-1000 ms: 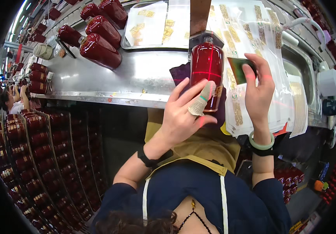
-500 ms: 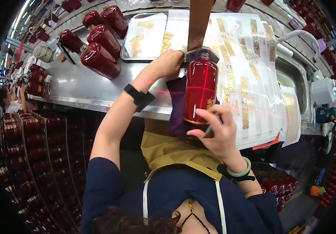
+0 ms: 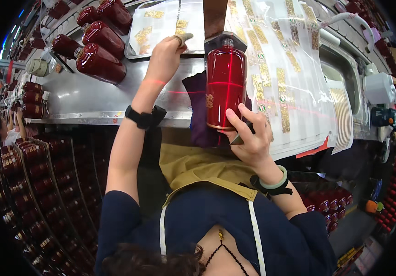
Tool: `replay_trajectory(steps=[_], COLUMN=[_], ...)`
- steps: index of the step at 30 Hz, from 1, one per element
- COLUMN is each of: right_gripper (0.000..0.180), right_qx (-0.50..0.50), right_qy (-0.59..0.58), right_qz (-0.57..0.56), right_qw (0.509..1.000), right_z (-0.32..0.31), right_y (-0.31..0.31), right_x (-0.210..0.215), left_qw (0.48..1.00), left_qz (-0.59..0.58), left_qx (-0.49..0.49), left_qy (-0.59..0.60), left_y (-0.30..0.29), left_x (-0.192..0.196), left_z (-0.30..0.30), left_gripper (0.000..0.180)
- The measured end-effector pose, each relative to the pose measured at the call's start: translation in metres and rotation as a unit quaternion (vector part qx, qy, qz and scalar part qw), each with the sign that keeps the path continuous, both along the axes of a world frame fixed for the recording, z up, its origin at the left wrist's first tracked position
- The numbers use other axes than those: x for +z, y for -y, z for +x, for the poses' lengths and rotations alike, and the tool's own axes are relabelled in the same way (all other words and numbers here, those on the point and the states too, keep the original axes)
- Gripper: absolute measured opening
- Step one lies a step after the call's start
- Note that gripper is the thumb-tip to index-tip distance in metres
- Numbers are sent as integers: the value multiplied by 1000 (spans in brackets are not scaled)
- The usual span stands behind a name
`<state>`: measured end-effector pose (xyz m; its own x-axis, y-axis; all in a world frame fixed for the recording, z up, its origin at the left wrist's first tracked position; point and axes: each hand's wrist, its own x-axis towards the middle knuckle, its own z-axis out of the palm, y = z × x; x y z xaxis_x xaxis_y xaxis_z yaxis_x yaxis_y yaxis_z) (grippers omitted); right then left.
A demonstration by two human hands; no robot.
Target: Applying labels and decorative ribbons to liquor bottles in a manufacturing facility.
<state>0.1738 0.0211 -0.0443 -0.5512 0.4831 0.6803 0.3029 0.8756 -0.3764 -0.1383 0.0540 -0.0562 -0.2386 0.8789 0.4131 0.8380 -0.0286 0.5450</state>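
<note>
A dark red glass bottle (image 3: 226,87) lies with its neck away from me on a holder, and red light lines cross on it. My right hand (image 3: 253,136) grips its base, fingers on the right side and thumb at the bottom. A dark flat piece (image 3: 237,139) shows in that palm; its kind is unclear. A gold pattern sits on the bottle's left side. My left hand (image 3: 166,56) is over the near edge of a metal tray (image 3: 135,56), covers on its fingertips, one finger stretched out and nothing visible in it. White sheets with gold decals (image 3: 154,27) lie in the tray.
Several red bottles (image 3: 100,63) stand at the far left. White sheets with gold decal strips (image 3: 294,99) spread right of the bottle, beside a sink (image 3: 340,69). An upright brown post (image 3: 215,17) rises behind the bottle. Racks of red bottles (image 3: 37,184) stand lower left.
My left hand has left the bottle's neck and moved left to the tray. My right hand has closed on the base, and the bottle has turned, bringing its gold pattern to the left side.
</note>
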Motion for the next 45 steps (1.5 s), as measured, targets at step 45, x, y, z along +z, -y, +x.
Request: replay_trajectory(steps=[45], right_gripper=[57], right_qx=[19], right_qy=[-186], right_qz=[-546], right_qw=[816], right_z=[-37], right_y=[-68], right_x=[23], left_qw=[766], left_qz=[-25], left_qx=[-52], left_qy=[641], left_y=[52], left_x=[48], left_z=[132], left_gripper=[58])
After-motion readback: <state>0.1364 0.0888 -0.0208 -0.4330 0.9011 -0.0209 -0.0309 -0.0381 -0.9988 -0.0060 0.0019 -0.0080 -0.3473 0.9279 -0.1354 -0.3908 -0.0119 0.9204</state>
